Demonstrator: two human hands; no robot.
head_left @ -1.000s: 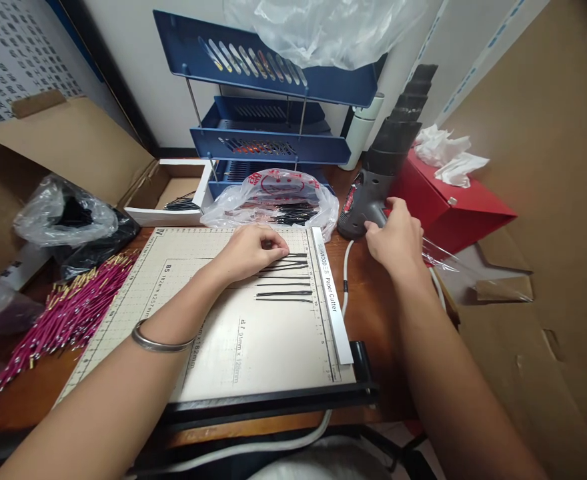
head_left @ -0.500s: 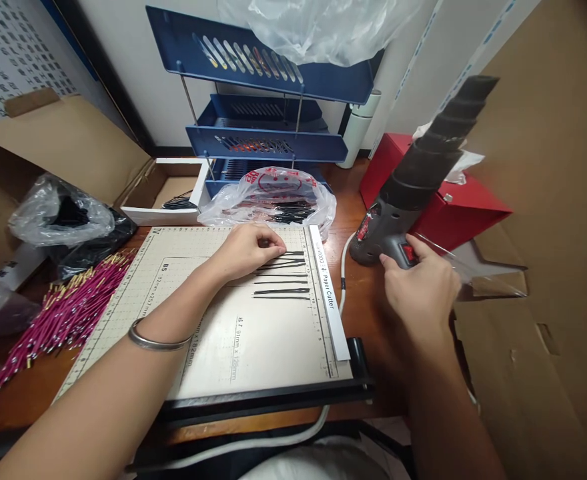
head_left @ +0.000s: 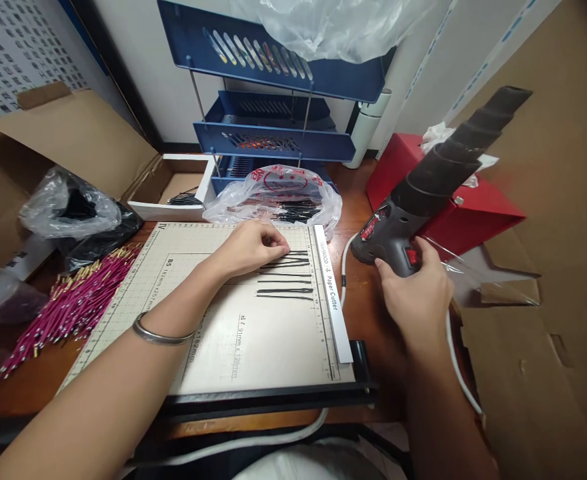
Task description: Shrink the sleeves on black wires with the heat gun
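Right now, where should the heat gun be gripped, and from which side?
By the heat gun handle, from the near side, as the right hand holds it: the red switch sits there, and the long dark nozzle tilts up and away to the right, clear of fingers.

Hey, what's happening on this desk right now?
A person's left hand presses its fingertips on the ends of thin black strands laid in rows on a beige paper cutter board. Their right hand grips a dark grey heat gun, nozzle tilted up and away from the strands. A pile of pink gold-tipped wires lies at the left.
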